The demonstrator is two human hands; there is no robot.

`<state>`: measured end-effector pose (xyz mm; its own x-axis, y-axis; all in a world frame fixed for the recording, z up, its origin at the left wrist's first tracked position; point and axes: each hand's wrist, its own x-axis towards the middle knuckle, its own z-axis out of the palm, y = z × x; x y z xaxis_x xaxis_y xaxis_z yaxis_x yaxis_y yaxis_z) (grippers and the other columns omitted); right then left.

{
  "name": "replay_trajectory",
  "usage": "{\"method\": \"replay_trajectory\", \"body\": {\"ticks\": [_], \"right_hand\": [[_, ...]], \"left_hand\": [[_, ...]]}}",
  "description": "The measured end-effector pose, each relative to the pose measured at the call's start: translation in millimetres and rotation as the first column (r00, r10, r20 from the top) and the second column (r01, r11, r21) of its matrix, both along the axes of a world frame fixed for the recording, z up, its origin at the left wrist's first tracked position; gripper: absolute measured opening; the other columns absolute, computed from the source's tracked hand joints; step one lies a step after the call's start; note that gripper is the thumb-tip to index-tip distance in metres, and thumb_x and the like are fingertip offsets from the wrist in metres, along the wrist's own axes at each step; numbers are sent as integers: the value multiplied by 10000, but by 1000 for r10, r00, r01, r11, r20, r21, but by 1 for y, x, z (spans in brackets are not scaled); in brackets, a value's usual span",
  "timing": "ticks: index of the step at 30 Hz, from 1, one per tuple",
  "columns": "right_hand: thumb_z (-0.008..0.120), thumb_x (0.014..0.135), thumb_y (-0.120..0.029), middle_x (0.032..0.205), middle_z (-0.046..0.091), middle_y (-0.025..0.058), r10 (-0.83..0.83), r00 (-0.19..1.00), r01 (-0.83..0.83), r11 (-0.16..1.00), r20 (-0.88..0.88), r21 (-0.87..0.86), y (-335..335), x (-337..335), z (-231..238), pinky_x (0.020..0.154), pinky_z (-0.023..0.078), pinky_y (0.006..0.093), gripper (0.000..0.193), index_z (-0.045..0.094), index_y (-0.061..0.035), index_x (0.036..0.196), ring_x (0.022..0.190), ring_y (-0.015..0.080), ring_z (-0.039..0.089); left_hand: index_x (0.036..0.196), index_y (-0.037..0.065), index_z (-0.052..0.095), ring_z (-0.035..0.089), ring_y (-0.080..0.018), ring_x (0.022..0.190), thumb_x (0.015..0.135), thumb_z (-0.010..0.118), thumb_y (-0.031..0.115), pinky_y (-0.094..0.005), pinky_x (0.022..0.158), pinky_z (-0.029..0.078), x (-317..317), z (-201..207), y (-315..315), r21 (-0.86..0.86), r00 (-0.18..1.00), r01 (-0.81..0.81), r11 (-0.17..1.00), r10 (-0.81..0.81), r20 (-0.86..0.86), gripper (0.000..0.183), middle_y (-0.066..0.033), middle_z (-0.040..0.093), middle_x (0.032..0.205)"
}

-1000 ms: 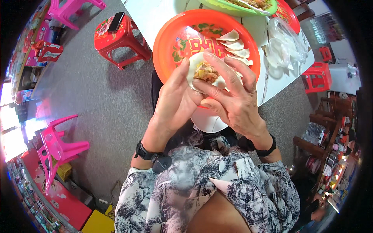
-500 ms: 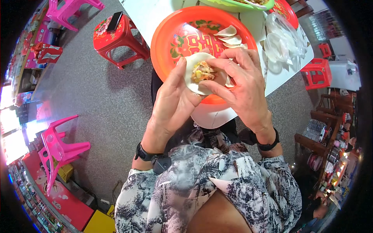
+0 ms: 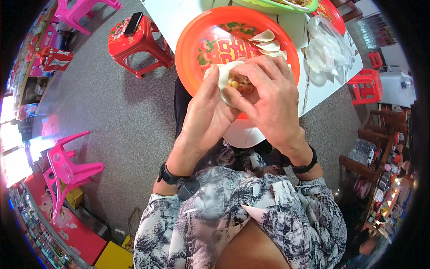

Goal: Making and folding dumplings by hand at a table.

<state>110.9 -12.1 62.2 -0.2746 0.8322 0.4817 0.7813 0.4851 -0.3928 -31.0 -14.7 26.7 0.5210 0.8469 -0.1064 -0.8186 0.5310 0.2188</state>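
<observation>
Over the near part of a large red tray [image 3: 191, 36], my two hands hold a round white dumpling wrapper [image 3: 223, 77] with a chunky filling [image 3: 239, 83] of yellow and orange-brown bits in its middle. My left hand [image 3: 207, 107] cradles the wrapper from the left and below, thumb along its edge. My right hand [image 3: 274, 92] grips its right side, thumb in front and fingers curled over the top, hiding much of that side. Several folded white dumplings [image 3: 267, 46] lie in a row along the tray's right side; the nearer ones are hidden behind my right hand.
The tray stands on a white table [image 3: 309, 101]. A clear bag of round wrappers [image 3: 322, 54] lies to its right, and a green basin [image 3: 268, 6] of filling stands behind. A red stool [image 3: 130, 40] carries a phone [image 3: 133, 23]. Pink chairs [image 3: 74, 170] stand at left.
My right hand has moved left and closed further over the wrapper. The wrapper, flat and open before, now bends up around the filling, which is partly covered.
</observation>
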Motion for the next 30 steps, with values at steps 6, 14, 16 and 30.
{"method": "replay_trajectory", "body": {"ticks": [6,14,16,30], "right_hand": [[788,678,-226,914,587,35,44,991,-47,999,-124,-25,-2,11,10,797,443,385,372,669,-100,1008,914,250,540],[788,689,-163,866,588,38,-67,995,57,990,-74,-132,-7,16,6,770,449,356,266,699,-76,924,889,232,540],[784,690,-146,853,588,35,-58,994,48,992,-90,-118,-7,13,5,757,450,354,251,698,-73,914,872,229,542],[780,680,-83,775,596,6,-59,988,61,998,-142,10,-6,20,8,680,453,338,184,707,-98,848,784,208,548]], "left_hand": [[1350,-18,403,529,-266,1202,1046,317,363,-418,1034,423,-7,-9,5,19,995,0,1000,-2,99,495,-158,529,1314],[1352,-32,396,518,-282,1219,1047,309,363,-436,1036,420,-4,-7,4,-35,997,-39,999,41,71,507,-178,518,1326],[1352,-35,395,515,-282,1223,1047,308,363,-436,1039,419,-6,-9,5,-24,993,-32,999,34,111,509,-182,517,1326],[1351,-46,393,516,-285,1228,1047,303,363,-453,1061,404,-4,-2,6,-6,998,-40,999,41,48,517,-191,519,1323]]}}
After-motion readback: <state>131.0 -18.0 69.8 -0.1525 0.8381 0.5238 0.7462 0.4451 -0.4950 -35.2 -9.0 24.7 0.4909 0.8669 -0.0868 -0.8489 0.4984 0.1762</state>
